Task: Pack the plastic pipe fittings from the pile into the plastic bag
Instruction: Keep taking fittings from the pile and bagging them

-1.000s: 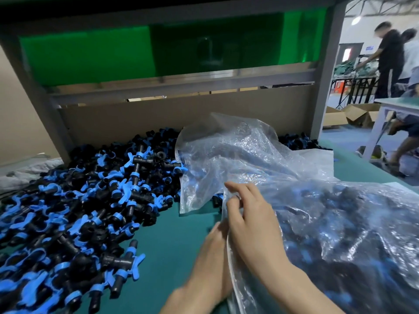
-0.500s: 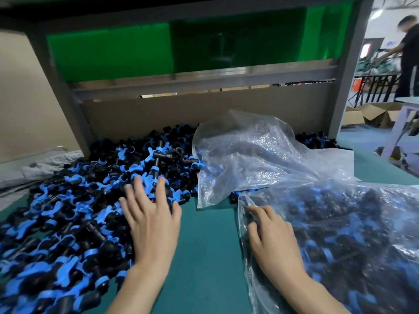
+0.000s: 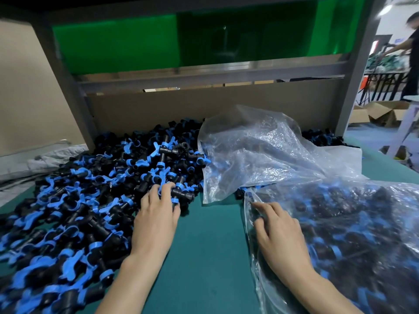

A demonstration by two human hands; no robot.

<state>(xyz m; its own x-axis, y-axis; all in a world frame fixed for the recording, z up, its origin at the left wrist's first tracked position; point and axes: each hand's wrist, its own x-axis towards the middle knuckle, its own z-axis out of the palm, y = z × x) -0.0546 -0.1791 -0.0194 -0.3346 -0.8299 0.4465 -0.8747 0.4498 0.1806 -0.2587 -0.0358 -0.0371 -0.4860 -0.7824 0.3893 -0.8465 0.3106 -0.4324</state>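
**Head view: a handful being gathered at the pile's edge, bag mouth waiting**

Fingertips [image 3: 166, 189] of the left hand [image 3: 156, 220] are bent down over the black-and-blue fittings [image 3: 181, 194] lying nearest the plastic bag [image 3: 351, 234]. The tips are pressed in among them, but whether any fitting is actually closed upon cannot be told. Fingers [image 3: 264, 206] of the right hand [image 3: 281, 236] are laid loosely bent on the film at the bag's mouth. No pinch of the film can be made out.

The bag is seen to be well filled with fittings already and is laid on the green mat [image 3: 204, 257]. The pile [image 3: 90, 200] is spread to the left of the bag, parted from its mouth by a strip of mat. It is large, so the packing is judged far from finished. An empty bag [image 3: 260, 150] is crumpled just behind the filled bag, and a cardboard wall [image 3: 204, 107] stands behind that.

The step in hand is judged to be the taking of a handful. It would be done best if several fittings were scooped together rather than picked singly. The blue winged parts are likely to snag on one another, so neighbours may be dragged onto the mat. The mouth should be lifted and kept wide by the right hand, so that the handful can be dropped well inside rather than against the rim. Thin film could be caught by protruding spigots, so a gentle release is advised.
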